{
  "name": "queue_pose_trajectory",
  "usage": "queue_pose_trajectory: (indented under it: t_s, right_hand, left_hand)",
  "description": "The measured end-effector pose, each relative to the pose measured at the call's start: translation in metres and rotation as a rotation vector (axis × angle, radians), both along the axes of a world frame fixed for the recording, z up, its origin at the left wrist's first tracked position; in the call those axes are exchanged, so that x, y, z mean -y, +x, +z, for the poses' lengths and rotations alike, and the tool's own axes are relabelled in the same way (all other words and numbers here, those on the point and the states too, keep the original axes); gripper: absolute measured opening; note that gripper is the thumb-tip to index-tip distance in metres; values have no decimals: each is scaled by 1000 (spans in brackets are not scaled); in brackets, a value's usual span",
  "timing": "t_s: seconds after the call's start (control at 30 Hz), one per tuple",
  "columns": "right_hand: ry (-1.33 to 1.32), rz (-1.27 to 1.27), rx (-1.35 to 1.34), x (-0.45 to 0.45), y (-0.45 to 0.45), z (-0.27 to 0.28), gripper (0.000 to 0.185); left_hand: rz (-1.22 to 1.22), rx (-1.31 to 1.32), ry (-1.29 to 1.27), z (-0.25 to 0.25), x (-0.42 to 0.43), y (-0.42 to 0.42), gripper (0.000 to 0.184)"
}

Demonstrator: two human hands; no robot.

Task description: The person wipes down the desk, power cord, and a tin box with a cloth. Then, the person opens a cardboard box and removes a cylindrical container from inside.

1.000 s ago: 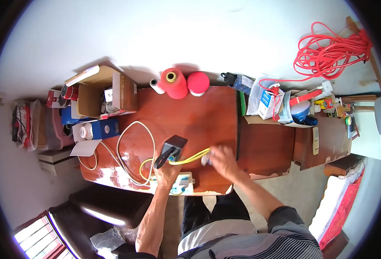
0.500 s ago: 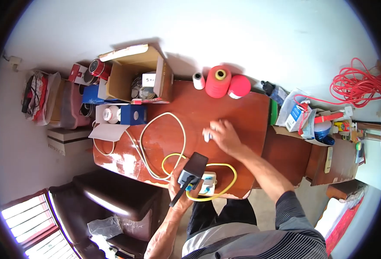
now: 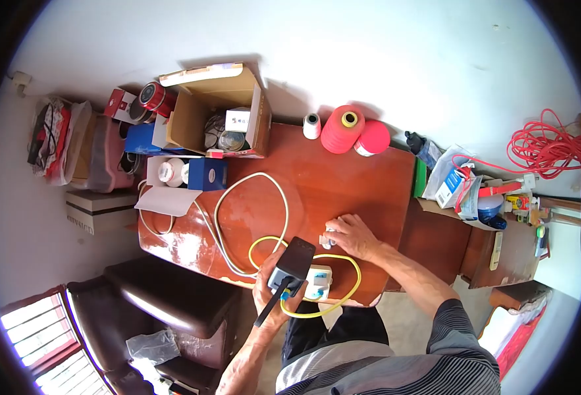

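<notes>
My left hand (image 3: 268, 293) is wrapped round a black box-shaped device (image 3: 293, 261) with a black strap, held over the table's front edge. A yellow cable (image 3: 353, 288) with a blue connector meets the device's lower end and loops out to the right. Just right of the device lies a white case (image 3: 318, 283) with blue parts inside. My right hand (image 3: 349, 236) is over the reddish-brown table (image 3: 343, 191), its fingers closed on a small whitish object (image 3: 328, 239) too small to name. A pale cable (image 3: 219, 230) curls on the table at left.
An open cardboard box (image 3: 191, 122) and a blue-and-white box (image 3: 207, 174) stand at the back left. Red thread spools (image 3: 342, 131) are along the wall. On the right are a filled carton (image 3: 448, 205) and a coiled red cord (image 3: 540, 146). A dark chair (image 3: 165, 296) is at lower left.
The view has swung left. My right hand has let go of the yellow cable, which now hangs in a loop, and has come down nearer the table front with the small whitish object.
</notes>
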State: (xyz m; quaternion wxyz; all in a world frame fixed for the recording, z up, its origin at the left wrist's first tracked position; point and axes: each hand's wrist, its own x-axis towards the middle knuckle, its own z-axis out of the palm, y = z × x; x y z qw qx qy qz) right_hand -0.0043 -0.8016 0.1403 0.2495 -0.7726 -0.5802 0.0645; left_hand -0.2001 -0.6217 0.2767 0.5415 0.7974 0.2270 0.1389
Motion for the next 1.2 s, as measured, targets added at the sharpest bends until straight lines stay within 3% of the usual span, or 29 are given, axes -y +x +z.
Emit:
queue_pose_trajectory:
  t_s: [0.07, 0.1, 0.13, 0.2, 0.3, 0.33, 0.47, 0.57, 0.63, 0.7, 0.83, 0.87, 0.97, 1.03, 1.13, 1.2]
  right_hand:
    - [-72, 3, -49, -19, 19, 13, 17]
    - [-66, -116, 3, -41, 31, 12, 18]
    - [167, -232, 43, -63, 48, -4, 19]
    - [197, -374, 75, -112, 72, -8, 27]
    - [78, -226, 41, -134, 62, -12, 28]
    - [185, -195, 176, -122, 44, -17, 23]
    - [28, -54, -103, -28, -14, -5, 21]
    - [-28, -59, -42, 24, -15, -3, 20]
    - [-332, -113, 16, 5, 14, 24, 19]
    - [38, -386, 174, -25, 50, -1, 19]
    - [127, -660, 150, -69, 76, -13, 24]
    - [84, -633, 153, -57, 60, -12, 25]
    - [-3, -380, 79, 2, -19, -17, 29]
    - [-105, -287, -21, 53, -80, -16, 37]
    - [-118, -251, -11, 95, -69, 1, 37]
    - [-22, -502, 81, 91, -21, 9, 38]
  left_hand:
    - [-3, -16, 24, 0, -3, -4, 79]
    - [-3, -21, 48, -1, -4, -5, 78]
    - [-2, -29, 50, -1, -2, -6, 78]
    - [49, -6, 61, 0, 0, -9, 77]
    - [80, -72, 21, -2, 1, -18, 76]
    - [102, -57, 12, -5, 1, -20, 77]
    - [94, -59, -39, -7, -2, -20, 77]
    - [63, -15, 37, -6, -5, -13, 76]
    - [58, -18, 17, -6, -4, -10, 77]
    - [60, -83, 16, -10, -3, -9, 78]
    - [101, -106, -1, -24, -4, 3, 66]
    - [118, -172, -145, -14, -1, 16, 71]
    - [16, -185, -2, -41, -13, 36, 61]
    - [-33, -196, -46, -22, -9, 74, 66]
    - [-111, 25, -83, -44, -1, 119, 68]
    - [-174, 108, -158, -64, 7, 145, 70]
